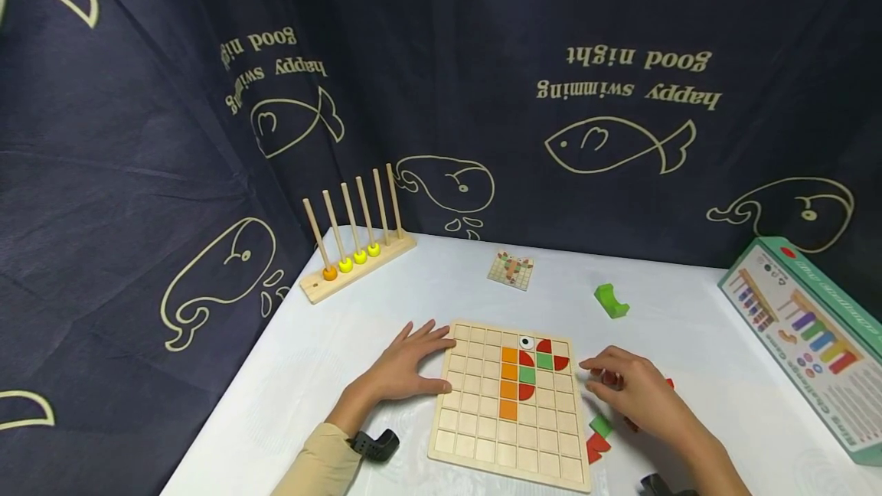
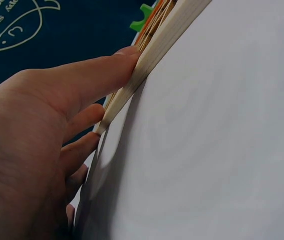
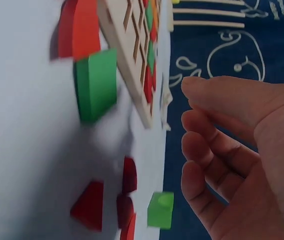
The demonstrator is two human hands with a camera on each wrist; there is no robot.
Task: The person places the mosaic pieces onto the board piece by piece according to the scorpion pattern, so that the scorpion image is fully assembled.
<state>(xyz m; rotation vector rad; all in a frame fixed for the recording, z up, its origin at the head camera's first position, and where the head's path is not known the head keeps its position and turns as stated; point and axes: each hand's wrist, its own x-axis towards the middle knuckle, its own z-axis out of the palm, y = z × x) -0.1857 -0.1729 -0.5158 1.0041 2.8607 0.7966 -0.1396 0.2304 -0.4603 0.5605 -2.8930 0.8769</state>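
Pale wooden square-gridded board lay on white table, left hand spread against its edge; right hand empty, loosely bent, just beside. Firm bracing probably suited neat placement.

We've got the pale wooden grid board lying flat, partly filled: four orange squares in one column, four red quarter-rounds and two green squares rightward, eye tile in top row. Loose green tile and red pieces sit just off its right edge.
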